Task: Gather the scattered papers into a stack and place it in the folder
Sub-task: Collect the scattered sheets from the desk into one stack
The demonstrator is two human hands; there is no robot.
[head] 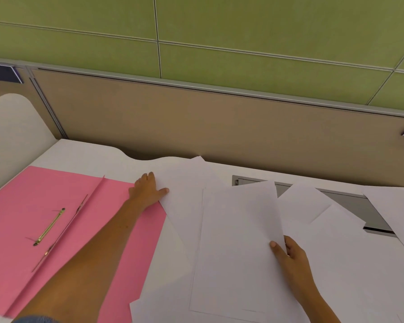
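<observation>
Head view: a person leans over a white desk [84, 152], gathering loose white sheets beside an open pink folder [28, 206].
Folder: lies open at the desk's left edge, its brass fastener [49, 226] exposed near the fold.
Papers: scattered from the desk's middle to its right edge, overlapping; several cover a grey hatch [350, 203] near the back edge.
Left hand [147, 190]: spread flat, fingers wide, pressing the far-left sheet [184, 194] where it overlaps the folder's right edge.
Right hand [289, 252]: pinches the right edge of the top sheet [238, 241], thumb on top, fingers beneath, lifting it slightly.
Stage: early, by the look of it; no stack is formed yet.
Doing it well: likely slide the sheets inward under flat palms, square their edges, and lift the stack only once aligned.
</observation>
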